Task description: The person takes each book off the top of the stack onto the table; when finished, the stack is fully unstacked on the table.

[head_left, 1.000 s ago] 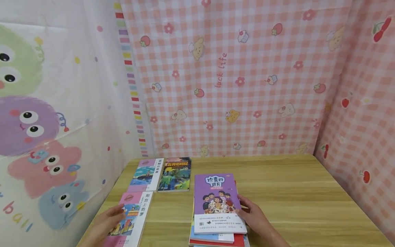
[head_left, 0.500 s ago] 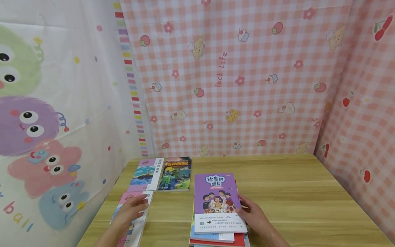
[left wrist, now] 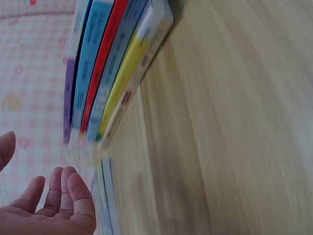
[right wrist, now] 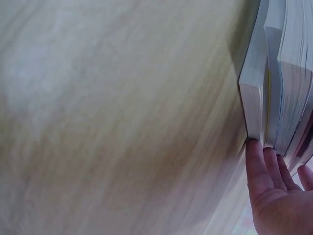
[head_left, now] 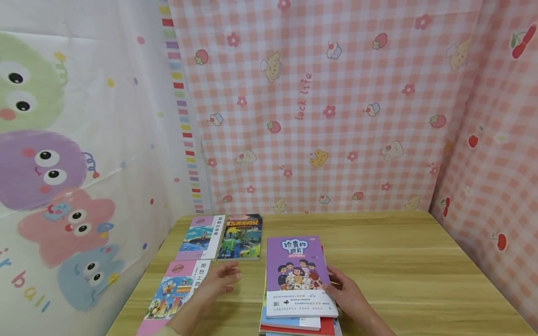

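A stack of books [head_left: 303, 323] stands near the front middle of the table. On its top lies a purple book [head_left: 290, 261] with cartoon children on the cover. My right hand [head_left: 346, 294] rests at the stack's right side, its fairly straight fingers [right wrist: 257, 166] touching the page edges. My left hand [head_left: 218, 282] hangs empty between the stack and a pink-and-white book [head_left: 170, 291], partly covering that book's edge. In the left wrist view its fingers [left wrist: 80, 196] are relaxed and spread, apart from the coloured spines [left wrist: 110, 63].
Behind the pink-and-white book lie a book with a blue sea picture [head_left: 199, 238] and a green-and-yellow comic-style book [head_left: 240, 237], side by side. The wooden table [head_left: 399, 261] meets a pink checked cloth [head_left: 336, 140] at the back, with printed cloths on both sides.
My left hand has moved right, from over the pink-and-white book toward the stack, uncovering most of that cover. My right hand has stayed at the stack's right side.
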The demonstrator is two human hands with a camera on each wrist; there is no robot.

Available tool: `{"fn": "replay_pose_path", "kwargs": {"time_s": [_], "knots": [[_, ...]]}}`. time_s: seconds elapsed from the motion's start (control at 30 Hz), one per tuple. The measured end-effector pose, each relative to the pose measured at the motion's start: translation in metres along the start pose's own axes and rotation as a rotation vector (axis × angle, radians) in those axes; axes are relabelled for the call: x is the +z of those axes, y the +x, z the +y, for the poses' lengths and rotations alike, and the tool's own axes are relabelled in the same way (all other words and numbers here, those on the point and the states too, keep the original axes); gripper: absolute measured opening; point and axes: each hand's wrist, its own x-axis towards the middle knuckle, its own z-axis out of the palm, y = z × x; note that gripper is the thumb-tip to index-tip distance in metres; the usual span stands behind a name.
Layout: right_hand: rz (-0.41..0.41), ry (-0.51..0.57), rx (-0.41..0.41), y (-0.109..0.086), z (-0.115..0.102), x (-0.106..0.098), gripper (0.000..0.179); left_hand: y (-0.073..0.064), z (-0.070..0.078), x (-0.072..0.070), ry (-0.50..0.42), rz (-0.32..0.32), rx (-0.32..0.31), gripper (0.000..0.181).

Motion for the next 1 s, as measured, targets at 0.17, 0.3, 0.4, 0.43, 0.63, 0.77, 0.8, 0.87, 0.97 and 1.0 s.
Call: {"fn": "replay_pose_path", "kwargs": {"time_s": [0.17,0.3,0.4,0.43,0.63,0.77,0.8,0.87,0.97,1.0], "knots": [[0.002,0.008,-0.018,-0.001,0.001,0.0,0.053,0.006,-0.006,0.02,0.011,-0.074,0.02,0.059],[0.001,0.002,-0.014,0.0,0.001,0.0,0.053,0.006,-0.01,0.034,0.018,-0.093,0.007,0.059],[0.0,-0.001,0.005,0.0,0.0,0.0,0.054,0.005,-0.012,0.043,0.009,-0.097,0.0,0.06],[0.001,0.001,0.006,0.0,0.0,-0.001,0.054,0.004,-0.012,0.046,0.004,-0.099,0.0,0.06],[0.002,0.047,-0.024,-0.002,0.002,-0.001,0.051,0.005,-0.015,0.056,-0.004,-0.117,0.003,0.059],[-0.006,0.071,-0.036,-0.003,0.003,-0.002,0.046,0.007,-0.017,0.061,0.004,-0.136,0.0,0.057],[-0.01,0.061,-0.029,-0.003,0.003,-0.002,0.046,0.008,-0.017,0.061,0.008,-0.137,-0.006,0.056],[-0.021,0.055,-0.016,-0.003,0.003,-0.003,0.045,0.008,-0.017,0.063,0.03,-0.13,-0.015,0.056],[-0.031,0.037,0.001,-0.003,0.003,-0.004,0.045,0.009,-0.017,0.063,0.052,-0.115,-0.023,0.055],[-0.031,0.03,0.004,-0.002,0.003,-0.004,0.044,0.009,-0.017,0.063,0.055,-0.11,-0.02,0.054]]}}
